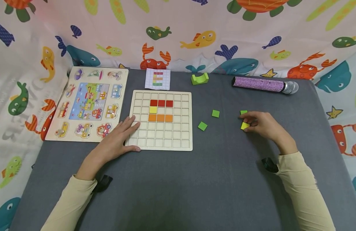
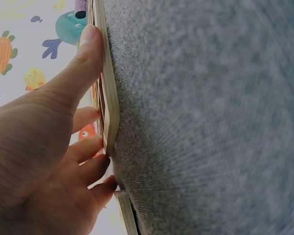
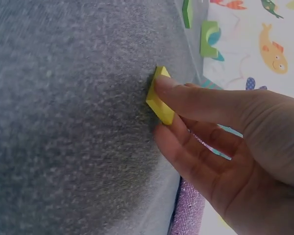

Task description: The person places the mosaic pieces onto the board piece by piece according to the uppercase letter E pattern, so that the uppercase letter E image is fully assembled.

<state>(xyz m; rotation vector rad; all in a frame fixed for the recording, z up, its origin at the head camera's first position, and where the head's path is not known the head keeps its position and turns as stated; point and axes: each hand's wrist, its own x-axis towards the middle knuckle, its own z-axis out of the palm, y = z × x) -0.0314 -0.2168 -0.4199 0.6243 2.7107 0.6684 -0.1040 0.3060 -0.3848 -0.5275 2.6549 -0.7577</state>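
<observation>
My right hand (image 1: 261,125) pinches a yellow square tile (image 3: 160,98) between thumb and fingers, close over the cloth. Just beyond it in the head view lies a green tile (image 1: 243,112), partly hidden by the fingers. Spread over the left edge of a wooden grid board (image 1: 160,143) is my left hand (image 1: 115,141), its thumb at the near corner. In the board's upper part sit three red tiles (image 1: 161,103), one yellow tile (image 1: 153,109) below the left one, and three orange tiles (image 1: 160,118) under that. The left wrist view shows the left thumb (image 2: 83,61) along the board's edge.
Two more green tiles (image 1: 215,113) lie right of the board. Behind it are a pattern card (image 1: 163,85) and a green curved block (image 1: 199,79). A picture puzzle board (image 1: 59,123) stands at left; a purple glittery microphone (image 1: 258,84) lies at the back right.
</observation>
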